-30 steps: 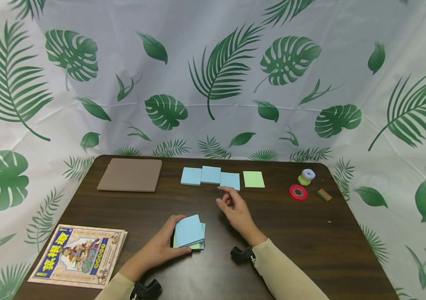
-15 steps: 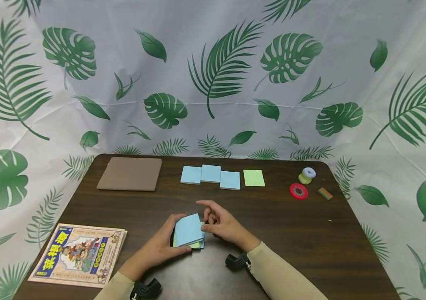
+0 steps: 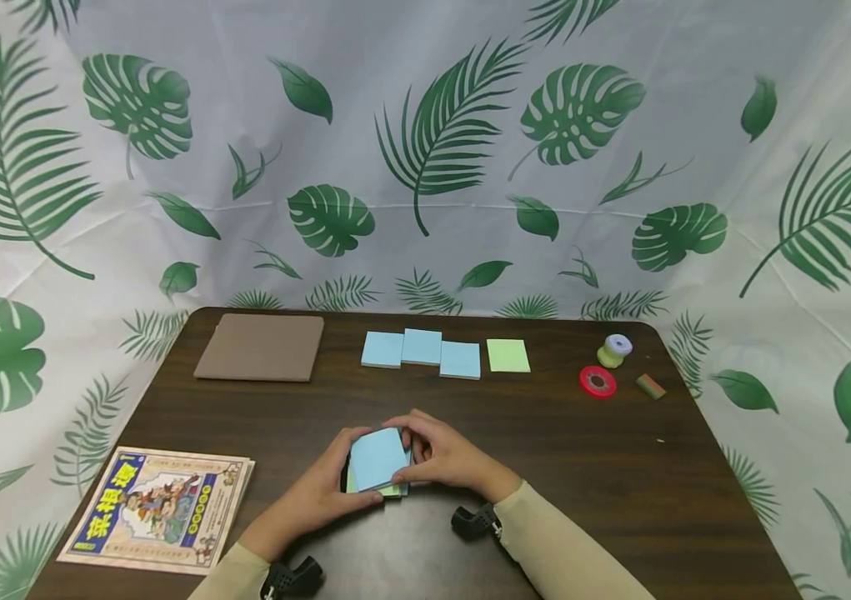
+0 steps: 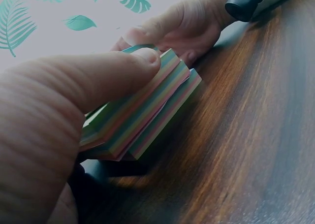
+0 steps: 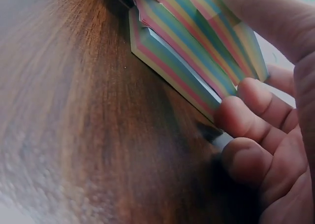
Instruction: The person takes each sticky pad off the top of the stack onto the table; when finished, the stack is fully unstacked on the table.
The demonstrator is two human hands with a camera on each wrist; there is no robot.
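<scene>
Both hands hold a pad of sticky notes point(image 3: 378, 461) at the near middle of the table point(image 3: 620, 467): the left hand point(image 3: 316, 496) grips its left side, the right hand point(image 3: 443, 454) curls round its right edge. Farther back lie three blue notes point(image 3: 421, 352) and a green note point(image 3: 508, 356).

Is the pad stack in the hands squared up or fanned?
Fanned: the stack shows stepped, offset layers under the left hand and right hand.

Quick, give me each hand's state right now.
Left hand: grips the sticky note stack.
Right hand: fingers curled round the same stack's other side.
</scene>
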